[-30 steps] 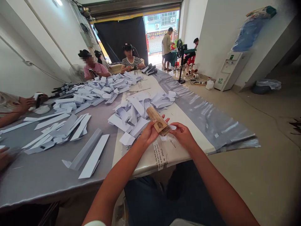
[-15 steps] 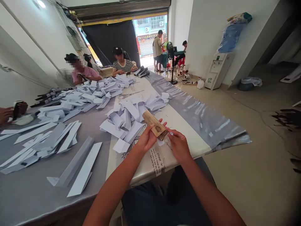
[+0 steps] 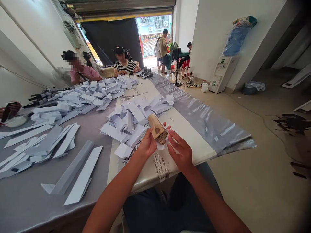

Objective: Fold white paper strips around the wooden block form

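Observation:
A short wooden block point(image 3: 155, 124), light brown with a dark round spot near its close end, is tilted in the grip of my left hand point(image 3: 148, 144). The fingers wrap under and around it. My right hand point(image 3: 180, 150) is just right of the block's end, with its fingers apart and nothing seen in them. A bit of white paper point(image 3: 160, 146) shows beneath the block. Close behind the block lies a heap of folded white paper strips point(image 3: 132, 118) on the cream table cover point(image 3: 191, 136).
More paper strips point(image 3: 80, 97) spread over the grey cloth point(image 3: 29, 200) to the left, with two long ones point(image 3: 84, 178) nearer me. Co-workers sit at the table's far side. Right of the table stand a black fan point(image 3: 175, 61) and a water dispenser point(image 3: 222, 72).
My right hand has let go of the white paper at the block's end and its fingers have opened. My left hand still holds the block, whose end now turns more towards me.

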A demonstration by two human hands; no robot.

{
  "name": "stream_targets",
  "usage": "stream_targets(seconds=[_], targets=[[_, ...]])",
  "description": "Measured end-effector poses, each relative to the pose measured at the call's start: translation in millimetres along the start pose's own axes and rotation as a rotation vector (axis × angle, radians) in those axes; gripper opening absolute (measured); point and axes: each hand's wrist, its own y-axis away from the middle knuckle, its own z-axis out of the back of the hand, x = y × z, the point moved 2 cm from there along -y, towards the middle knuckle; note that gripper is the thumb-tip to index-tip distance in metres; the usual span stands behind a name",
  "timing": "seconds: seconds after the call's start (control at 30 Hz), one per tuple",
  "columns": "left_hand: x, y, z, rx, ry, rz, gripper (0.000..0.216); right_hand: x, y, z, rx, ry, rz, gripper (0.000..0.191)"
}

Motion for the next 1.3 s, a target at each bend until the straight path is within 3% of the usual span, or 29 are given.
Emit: stream_targets(seconds=[0.13, 0.23, 0.37, 0.6, 0.77, 0.9, 1.0, 1.13, 1.3], targets=[[-4.7, 1.3, -2.6, -0.028, 0.002, -0.009, 0.047, -6.4, -6.0, 8.2, 0.198, 0.075, 0.1, 0.064], [-2.7, 0.4, -1.8, -0.024, -0.019, -0.006, 0.047, -12.5, -8.1, 17.8, 0.194, 0.07, 0.11, 0.057], [2.2, 1.7, -2.0, 0.017, -0.054, 0.015, 0.049, -14.0, -2.4, 24.2, 0.094, 0.014, -0.017, 0.05], [1.4, 8.6, -6.9, 0.11, -0.105, 0.046, 0.055, 1.7, 8.0, 12.8, -0.179, -0.346, -0.342, 0.02], [4.4, 7.4, -5.1, 0.119, -0.087, 0.079, 0.057, 10.4, 11.1, 7.0, -0.356, -0.371, -0.4, 0.011], [12.5, 6.9, -11.3, 0.074, -0.021, 0.101, 0.053, 19.6, 7.0, 7.5, -0.434, -0.283, -0.301, 0.019], [16.2, 10.7, -19.7, 0.043, 0.013, 0.084, 0.047, 26.1, 3.1, 10.7, -0.416, -0.146, -0.129, 0.032], [15.7, 15.2, -22.1, 0.064, 0.038, 0.067, 0.045, 22.1, 0.7, 18.8, -0.213, -0.015, 0.147, 0.047], [13.7, 8.9, -8.9, 0.083, 0.036, 0.107, 0.052, 0.9, -6.2, 28.8, 0.019, 0.068, 0.279, 0.037]])
